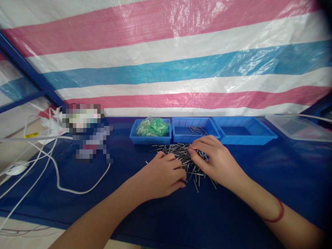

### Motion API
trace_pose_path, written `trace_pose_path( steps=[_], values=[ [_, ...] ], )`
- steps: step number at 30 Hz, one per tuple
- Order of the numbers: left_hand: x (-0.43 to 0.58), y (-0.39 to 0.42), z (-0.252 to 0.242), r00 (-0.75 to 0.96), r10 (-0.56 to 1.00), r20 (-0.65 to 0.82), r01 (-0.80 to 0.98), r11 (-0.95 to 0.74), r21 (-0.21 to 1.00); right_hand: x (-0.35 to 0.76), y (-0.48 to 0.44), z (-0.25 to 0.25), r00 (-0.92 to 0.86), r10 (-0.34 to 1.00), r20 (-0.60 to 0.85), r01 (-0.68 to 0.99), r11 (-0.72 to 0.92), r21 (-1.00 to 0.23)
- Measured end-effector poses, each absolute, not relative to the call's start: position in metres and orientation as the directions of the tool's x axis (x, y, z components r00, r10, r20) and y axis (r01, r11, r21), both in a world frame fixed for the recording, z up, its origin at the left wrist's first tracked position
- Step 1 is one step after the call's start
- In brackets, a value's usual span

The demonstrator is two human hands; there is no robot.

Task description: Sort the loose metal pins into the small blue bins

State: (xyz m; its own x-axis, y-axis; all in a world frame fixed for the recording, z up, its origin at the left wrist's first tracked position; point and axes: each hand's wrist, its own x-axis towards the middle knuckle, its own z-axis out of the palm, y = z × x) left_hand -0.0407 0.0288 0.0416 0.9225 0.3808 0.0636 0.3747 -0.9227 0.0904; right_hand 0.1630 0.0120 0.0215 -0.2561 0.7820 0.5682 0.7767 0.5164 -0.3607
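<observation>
A loose pile of thin metal nails (pixel 181 150) lies on the blue table in front of the bins. My left hand (pixel 166 173) rests at the pile's left side with its fingers curled inward; whatever they hold is hidden. At the pile's right, my right hand (pixel 214 157) reaches in with thumb and forefinger nearly together over the nails. Its fingertips are too small to show what is between them. A red band (pixel 278 212) circles the right wrist. Just behind the pile, the middle blue bin (pixel 178 138) contains several nails.
The left blue bin (pixel 150 140) holds green and clear plastic packets (pixel 153 127). To the right stands another blue bin (pixel 249 139), beside a translucent lid (pixel 298 129). White cables (pixel 58 180) trail across the left. A striped sheet (pixel 166 72) hangs behind the table (pixel 228 221).
</observation>
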Motion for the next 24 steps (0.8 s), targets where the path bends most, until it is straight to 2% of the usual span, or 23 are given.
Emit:
trace_pose_path(
  steps=[12,15,17,21,24],
  values=[
    [-0.041,0.029,0.039,0.931,0.359,0.061,0.358,-0.933,0.031,0.161,0.011,0.023,-0.291,0.784,0.549,0.762,0.537,-0.363],
    [-0.040,0.030,0.040,0.917,0.386,0.103,0.379,-0.922,0.079,0.160,0.010,0.025,-0.279,0.782,0.557,0.739,0.545,-0.395],
    [-0.039,0.031,0.043,0.892,0.427,0.151,0.400,-0.899,0.179,0.160,0.008,0.027,-0.246,0.789,0.563,0.675,0.557,-0.484],
    [-0.038,0.032,0.050,0.763,0.597,0.248,0.411,-0.744,0.527,0.160,0.003,0.030,-0.199,0.843,0.500,0.454,0.532,-0.715],
    [-0.038,0.032,0.048,0.629,0.727,0.277,0.342,-0.578,0.741,0.156,-0.001,0.030,-0.237,0.871,0.431,0.373,0.491,-0.787]
  ],
)
